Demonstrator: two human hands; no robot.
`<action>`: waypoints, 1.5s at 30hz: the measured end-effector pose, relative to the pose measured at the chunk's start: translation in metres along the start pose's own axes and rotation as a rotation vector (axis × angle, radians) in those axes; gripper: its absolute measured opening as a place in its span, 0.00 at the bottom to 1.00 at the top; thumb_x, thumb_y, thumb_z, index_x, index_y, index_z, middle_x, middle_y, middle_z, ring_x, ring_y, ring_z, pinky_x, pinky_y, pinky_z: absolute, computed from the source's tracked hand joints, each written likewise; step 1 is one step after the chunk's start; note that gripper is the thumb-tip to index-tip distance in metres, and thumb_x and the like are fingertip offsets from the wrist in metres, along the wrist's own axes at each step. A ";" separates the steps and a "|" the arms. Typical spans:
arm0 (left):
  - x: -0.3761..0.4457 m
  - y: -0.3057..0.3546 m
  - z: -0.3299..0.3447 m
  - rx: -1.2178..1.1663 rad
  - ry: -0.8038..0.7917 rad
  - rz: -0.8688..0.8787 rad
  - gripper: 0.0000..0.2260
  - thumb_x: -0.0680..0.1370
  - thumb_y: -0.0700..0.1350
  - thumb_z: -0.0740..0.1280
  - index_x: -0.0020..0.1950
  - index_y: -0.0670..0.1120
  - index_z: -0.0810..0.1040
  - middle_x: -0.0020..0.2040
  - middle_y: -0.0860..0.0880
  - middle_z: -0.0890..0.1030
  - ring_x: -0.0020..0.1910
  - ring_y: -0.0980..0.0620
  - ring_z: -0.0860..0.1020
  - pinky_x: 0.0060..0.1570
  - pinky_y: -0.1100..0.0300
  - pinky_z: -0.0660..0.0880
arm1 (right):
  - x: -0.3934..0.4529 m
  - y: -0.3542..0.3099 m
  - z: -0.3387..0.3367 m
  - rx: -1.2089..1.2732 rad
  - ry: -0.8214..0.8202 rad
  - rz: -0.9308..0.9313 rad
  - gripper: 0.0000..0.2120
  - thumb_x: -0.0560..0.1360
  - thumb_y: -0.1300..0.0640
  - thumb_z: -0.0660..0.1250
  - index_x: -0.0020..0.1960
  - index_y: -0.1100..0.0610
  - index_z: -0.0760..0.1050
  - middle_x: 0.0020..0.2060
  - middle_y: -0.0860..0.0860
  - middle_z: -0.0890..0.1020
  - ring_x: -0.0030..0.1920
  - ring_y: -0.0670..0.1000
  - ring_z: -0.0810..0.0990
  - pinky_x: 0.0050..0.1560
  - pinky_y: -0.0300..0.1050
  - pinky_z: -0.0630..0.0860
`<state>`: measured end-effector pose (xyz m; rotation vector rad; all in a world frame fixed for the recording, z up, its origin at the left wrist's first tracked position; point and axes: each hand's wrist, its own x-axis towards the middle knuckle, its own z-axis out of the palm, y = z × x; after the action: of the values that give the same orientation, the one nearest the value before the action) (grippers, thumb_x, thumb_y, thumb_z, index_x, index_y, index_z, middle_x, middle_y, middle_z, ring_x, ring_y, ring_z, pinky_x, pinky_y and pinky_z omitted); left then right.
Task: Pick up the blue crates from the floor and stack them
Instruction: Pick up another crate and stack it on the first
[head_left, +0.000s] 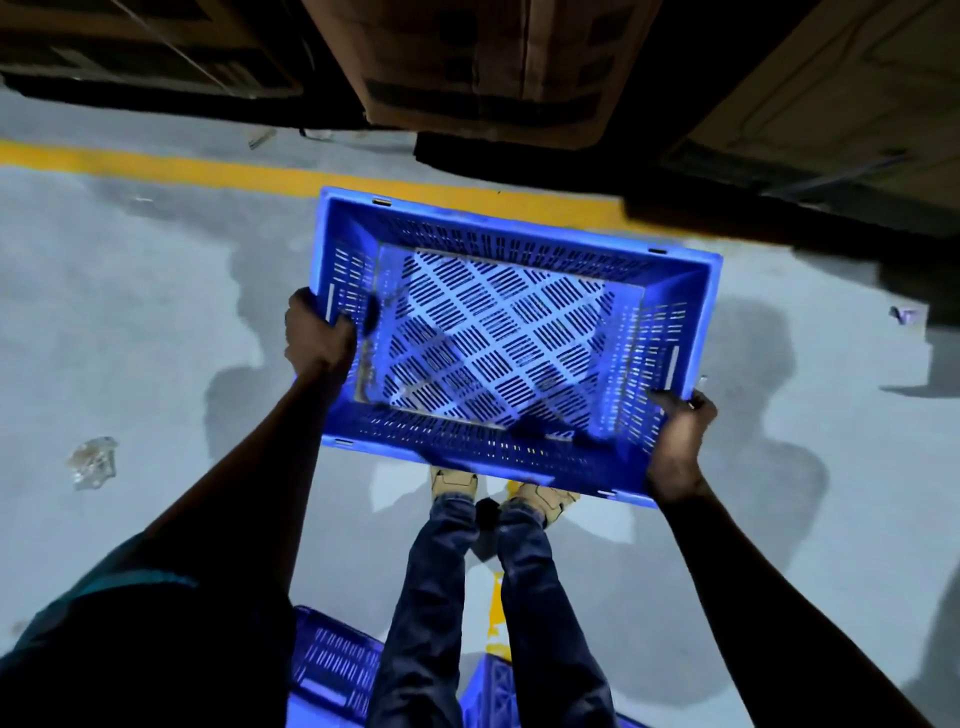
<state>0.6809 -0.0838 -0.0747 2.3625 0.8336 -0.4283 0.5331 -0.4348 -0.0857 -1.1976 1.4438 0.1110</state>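
An empty blue slotted crate (498, 343) is held in the air in front of me, above the grey floor. My left hand (318, 338) grips its left short rim, and my right hand (678, 447) grips its right near corner. The crate tilts slightly, its right side lower. Its open top faces me, showing the diamond-patterned bottom. Behind my legs, at the bottom edge, parts of more blue crates (332, 670) show; my legs hide how they are arranged.
Stacked cardboard boxes (483, 67) stand on dark pallets along the far side. A yellow floor line (208, 169) runs in front of them. A crumpled plastic wrapper (92, 462) lies on the floor at left. My feet (457, 480) are below the crate.
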 end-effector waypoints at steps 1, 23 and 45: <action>0.002 0.000 -0.001 0.002 0.010 0.011 0.25 0.70 0.49 0.63 0.65 0.42 0.71 0.61 0.39 0.76 0.58 0.38 0.75 0.61 0.47 0.71 | 0.000 0.003 -0.002 -0.052 -0.041 0.004 0.20 0.68 0.59 0.73 0.57 0.55 0.69 0.52 0.56 0.79 0.46 0.56 0.80 0.58 0.56 0.77; -0.010 -0.011 0.007 0.230 -0.014 0.104 0.31 0.73 0.49 0.69 0.71 0.40 0.61 0.67 0.36 0.67 0.64 0.34 0.69 0.61 0.40 0.68 | 0.032 0.025 -0.005 -0.255 -0.003 -0.147 0.24 0.55 0.42 0.74 0.43 0.38 0.62 0.54 0.54 0.79 0.55 0.62 0.80 0.63 0.67 0.71; -0.137 -0.025 0.019 0.264 -0.694 0.290 0.21 0.77 0.44 0.68 0.68 0.38 0.72 0.64 0.38 0.77 0.65 0.41 0.75 0.60 0.57 0.70 | -0.116 0.057 -0.008 -0.623 0.055 -0.319 0.46 0.69 0.41 0.65 0.78 0.65 0.56 0.77 0.63 0.61 0.77 0.61 0.60 0.76 0.53 0.58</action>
<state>0.5598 -0.1434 -0.0352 2.2609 0.1144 -1.1943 0.4616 -0.3462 -0.0233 -1.9374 1.2809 0.3260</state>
